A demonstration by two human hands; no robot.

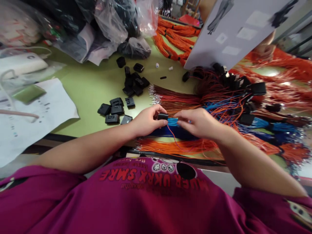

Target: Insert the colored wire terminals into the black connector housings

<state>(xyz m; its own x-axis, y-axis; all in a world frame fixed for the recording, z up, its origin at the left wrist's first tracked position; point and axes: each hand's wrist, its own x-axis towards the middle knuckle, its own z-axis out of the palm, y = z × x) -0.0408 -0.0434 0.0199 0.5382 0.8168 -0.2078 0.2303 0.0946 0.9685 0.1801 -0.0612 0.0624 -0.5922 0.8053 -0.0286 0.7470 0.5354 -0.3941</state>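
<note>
Between the thumb and fingers of my left hand [148, 121] is a black plastic connector housing [162, 116]. A thin orange wire [171, 131] runs down from the housing. Just to the right, my right hand [198, 122] is over a bundle of blue wires [173, 122], its thumb and fingers curled close together. Whatever those fingertips pinch is too small to make out. Brown and red wires [180, 97] lie behind my hands, their metal-tipped ends to the left. Orange wires [170, 145] lie in front, along the near table edge.
Loose black housings [117, 110] lie left of my hands, with a pile [135, 83] farther back. Wired housings [257, 88] tangle at right. A white board [219, 39] stands behind. Paper [56, 107] lies left, plastic bags [109, 19] behind it. Another person's hand [264, 50] shows at upper right.
</note>
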